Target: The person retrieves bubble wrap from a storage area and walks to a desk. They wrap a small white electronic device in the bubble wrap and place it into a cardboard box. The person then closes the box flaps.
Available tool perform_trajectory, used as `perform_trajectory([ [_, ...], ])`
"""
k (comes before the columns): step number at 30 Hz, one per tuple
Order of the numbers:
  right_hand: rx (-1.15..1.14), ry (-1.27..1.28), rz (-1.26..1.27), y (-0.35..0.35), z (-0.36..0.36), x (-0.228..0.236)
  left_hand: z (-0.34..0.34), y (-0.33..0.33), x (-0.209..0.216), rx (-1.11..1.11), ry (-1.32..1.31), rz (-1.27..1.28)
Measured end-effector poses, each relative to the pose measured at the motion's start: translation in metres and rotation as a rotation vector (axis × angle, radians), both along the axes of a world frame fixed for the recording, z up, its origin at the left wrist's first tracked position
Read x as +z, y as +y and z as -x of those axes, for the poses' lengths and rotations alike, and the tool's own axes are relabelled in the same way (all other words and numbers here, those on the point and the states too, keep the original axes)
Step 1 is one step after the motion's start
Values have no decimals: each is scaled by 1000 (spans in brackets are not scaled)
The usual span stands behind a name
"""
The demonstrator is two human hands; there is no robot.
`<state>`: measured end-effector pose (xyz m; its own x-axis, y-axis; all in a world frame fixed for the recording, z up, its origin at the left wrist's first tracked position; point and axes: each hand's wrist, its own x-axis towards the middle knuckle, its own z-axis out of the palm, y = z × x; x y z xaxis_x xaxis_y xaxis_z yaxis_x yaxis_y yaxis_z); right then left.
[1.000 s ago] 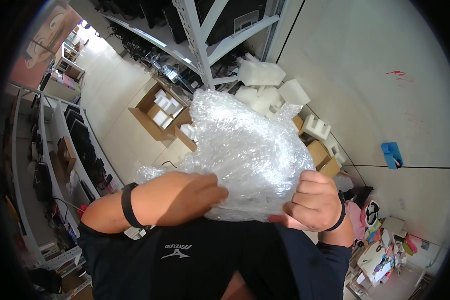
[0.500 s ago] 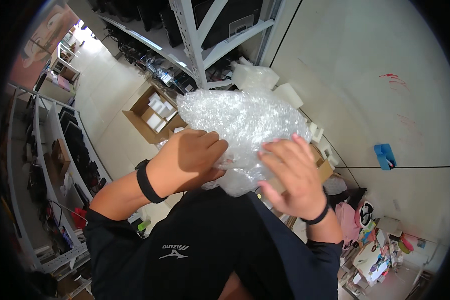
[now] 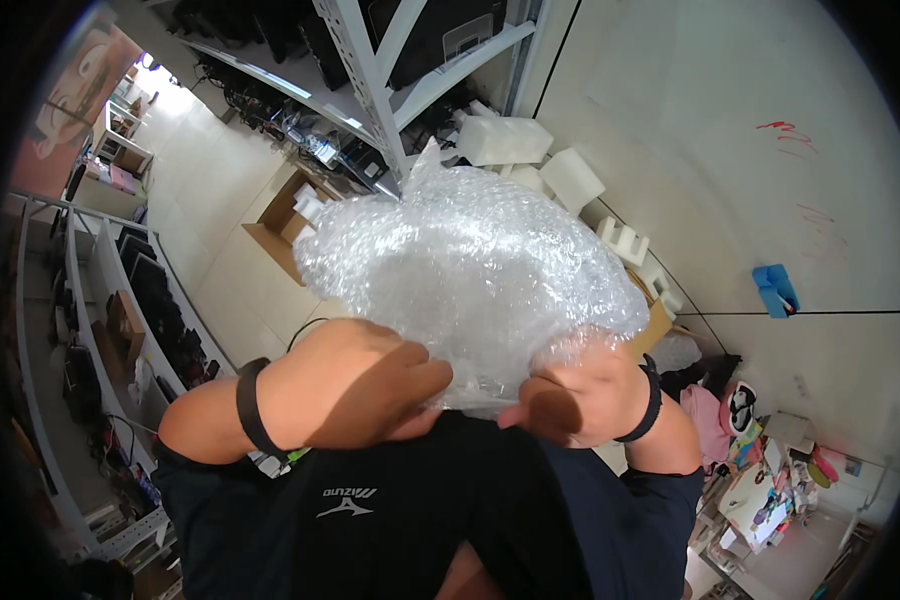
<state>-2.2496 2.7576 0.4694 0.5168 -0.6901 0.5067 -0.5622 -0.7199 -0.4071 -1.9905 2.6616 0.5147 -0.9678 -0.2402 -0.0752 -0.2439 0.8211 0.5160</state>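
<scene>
A large, shiny piece of clear bubble wrap (image 3: 460, 265) bulges out in front of my chest. My left hand (image 3: 365, 385) is closed on its near edge, with the fingers curled inward. Across from it, my right hand (image 3: 585, 388) grips the same edge, and part of the film lies over its knuckles. Between the two fists a short stretch of the edge shows, close to my dark shirt. Whether anything is wrapped inside the film, I cannot tell.
An open cardboard box (image 3: 277, 235) with white foam stands on the floor beyond the wrap. White foam blocks (image 3: 505, 140) lie along the wall. A metal shelf (image 3: 365, 90) rises ahead, another shelf (image 3: 110, 235) runs along the left. A blue holder (image 3: 775, 290) hangs on the wall.
My right hand has gone from spread fingers to a closed grip on the bubble wrap. Both hands have come closer to my chest, and the wrap has spread wider and bulged.
</scene>
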Motion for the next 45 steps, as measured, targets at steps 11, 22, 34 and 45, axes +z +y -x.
perform_trajectory([
  [11, 129, -510, 40, -26, 58, -3, -39, -53, -18, 333, 417, -699],
  [22, -134, -573, 189, -24, 60, -30, 14, -60, -66, 172, 416, -216],
  [34, -471, -29, -63, -44, -23, -12, 33, -65, -54, 459, 393, 265],
  [45, -449, -87, -117, -33, 26, -14, -48, -111, -55, 608, 339, 164],
])
